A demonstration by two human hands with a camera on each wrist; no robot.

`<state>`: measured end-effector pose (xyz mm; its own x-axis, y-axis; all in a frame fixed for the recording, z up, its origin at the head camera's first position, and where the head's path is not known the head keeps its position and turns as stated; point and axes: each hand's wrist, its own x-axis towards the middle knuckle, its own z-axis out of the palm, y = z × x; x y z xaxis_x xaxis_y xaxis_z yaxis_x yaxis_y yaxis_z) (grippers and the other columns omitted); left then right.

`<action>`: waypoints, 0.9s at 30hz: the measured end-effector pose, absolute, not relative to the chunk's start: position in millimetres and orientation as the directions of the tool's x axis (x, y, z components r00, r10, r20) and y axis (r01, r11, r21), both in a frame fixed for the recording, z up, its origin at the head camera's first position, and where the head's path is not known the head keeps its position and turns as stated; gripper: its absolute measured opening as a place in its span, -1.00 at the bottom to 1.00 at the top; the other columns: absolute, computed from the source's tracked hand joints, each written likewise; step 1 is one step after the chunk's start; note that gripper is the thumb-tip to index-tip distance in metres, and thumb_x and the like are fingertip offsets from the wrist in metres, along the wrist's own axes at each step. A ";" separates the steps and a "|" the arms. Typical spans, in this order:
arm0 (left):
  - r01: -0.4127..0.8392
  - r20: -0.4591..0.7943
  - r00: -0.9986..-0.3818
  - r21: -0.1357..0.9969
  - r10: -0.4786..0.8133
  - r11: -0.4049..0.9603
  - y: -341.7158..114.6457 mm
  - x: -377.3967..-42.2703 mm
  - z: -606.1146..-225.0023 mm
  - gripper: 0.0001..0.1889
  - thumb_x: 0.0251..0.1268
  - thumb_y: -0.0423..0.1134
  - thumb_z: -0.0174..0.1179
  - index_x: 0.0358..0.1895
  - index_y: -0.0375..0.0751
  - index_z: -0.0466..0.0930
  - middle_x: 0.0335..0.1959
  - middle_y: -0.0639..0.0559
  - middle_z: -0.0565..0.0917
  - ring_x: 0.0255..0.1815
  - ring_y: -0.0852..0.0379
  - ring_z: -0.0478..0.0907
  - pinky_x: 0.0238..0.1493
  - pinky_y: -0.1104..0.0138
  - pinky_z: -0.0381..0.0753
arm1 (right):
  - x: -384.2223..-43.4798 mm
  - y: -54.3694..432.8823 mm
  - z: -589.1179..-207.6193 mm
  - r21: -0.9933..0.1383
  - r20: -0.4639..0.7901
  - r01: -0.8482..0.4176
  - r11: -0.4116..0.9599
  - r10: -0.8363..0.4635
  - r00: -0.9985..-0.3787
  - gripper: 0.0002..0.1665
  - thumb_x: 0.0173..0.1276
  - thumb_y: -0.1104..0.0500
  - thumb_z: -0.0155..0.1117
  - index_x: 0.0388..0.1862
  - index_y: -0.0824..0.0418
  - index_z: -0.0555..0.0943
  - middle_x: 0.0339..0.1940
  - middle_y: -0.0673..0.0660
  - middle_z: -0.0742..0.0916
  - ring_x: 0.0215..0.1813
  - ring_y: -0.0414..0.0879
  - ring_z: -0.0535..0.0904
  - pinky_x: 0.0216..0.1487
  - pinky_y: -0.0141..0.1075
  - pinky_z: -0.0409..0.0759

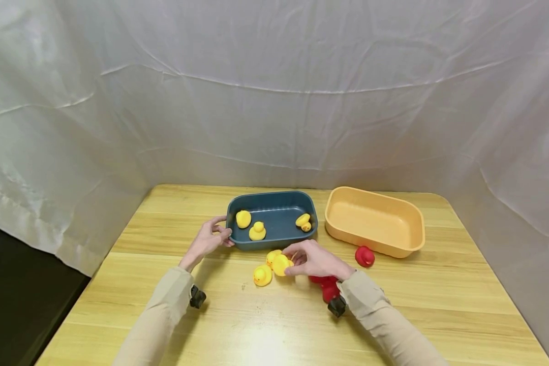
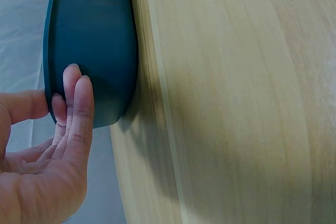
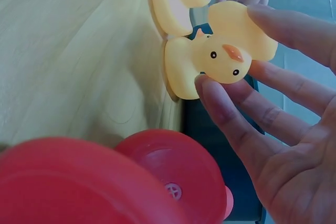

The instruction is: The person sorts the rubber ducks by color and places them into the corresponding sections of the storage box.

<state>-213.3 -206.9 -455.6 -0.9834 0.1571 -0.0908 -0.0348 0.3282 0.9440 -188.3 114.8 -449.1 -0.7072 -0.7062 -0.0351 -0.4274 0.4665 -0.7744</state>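
Observation:
In the head view, my left hand (image 1: 209, 237) grips the left end of a dark blue rectangular bin (image 1: 274, 244). The left wrist view has its fingers against the bin's outer wall (image 2: 100, 51) and rim. Three yellow rubber ducks lie inside that bin, one tipped over at its right end. My right hand (image 1: 314, 259) pinches a yellow rubber duck (image 1: 280, 265) between thumb and fingers, just in front of the bin. Beside the held duck are two more yellow ducks, one (image 1: 262, 275) nearer me and another (image 1: 272, 257) partly hidden behind it.
Red rubber ducks (image 1: 330, 291) lie under my right wrist, partly covered by it. Another red duck (image 1: 364, 256) sits before a light orange bin (image 1: 375, 245) at the right. A pale curtain (image 1: 302, 127) hangs behind the wooden table (image 1: 265, 325).

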 end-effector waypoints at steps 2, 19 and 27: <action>-0.035 -0.091 -0.984 0.945 0.156 0.326 -206.7 -213.1 -455.3 -0.40 0.48 -0.44 0.07 0.50 -0.52 0.12 -0.32 -0.21 0.65 -0.39 0.03 0.75 -0.11 0.07 0.81 | -188.6 114.8 -448.9 -0.787 -0.032 -0.411 0.461 -0.695 -0.718 -0.46 0.27 0.06 0.49 0.15 0.30 0.65 -0.05 0.12 0.78 -0.18 -0.22 0.64 0.03 -0.14 0.77; -0.033 -0.091 -0.983 0.942 0.158 0.334 -207.0 -213.1 -454.8 -0.39 0.48 -0.43 0.07 0.50 -0.52 0.12 -0.29 -0.25 0.67 -0.39 0.05 0.75 -0.08 0.02 0.80 | -189.5 112.0 -445.0 -0.852 0.051 -0.348 0.390 -0.600 -0.798 -0.45 0.27 0.11 0.49 0.17 0.34 0.63 -0.08 0.18 0.76 -0.16 -0.16 0.65 -0.02 -0.37 0.73; -0.040 -0.095 -0.984 0.942 0.153 0.333 -206.4 -212.8 -454.0 -0.39 0.47 -0.43 0.08 0.50 -0.51 0.12 -0.30 -0.24 0.67 -0.40 0.08 0.75 -0.09 0.02 0.80 | -189.2 111.6 -441.0 -0.888 0.088 -0.317 0.333 -0.553 -0.829 -0.46 0.30 0.15 0.46 0.19 0.39 0.61 -0.03 0.27 0.75 -0.11 -0.09 0.65 0.00 -0.41 0.73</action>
<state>-212.8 -206.4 -454.0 -0.9836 0.1529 -0.0954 -0.0397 0.3326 0.9422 -189.2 111.6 -441.0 -0.8288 -0.5526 0.0881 -0.3167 0.3334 -0.8880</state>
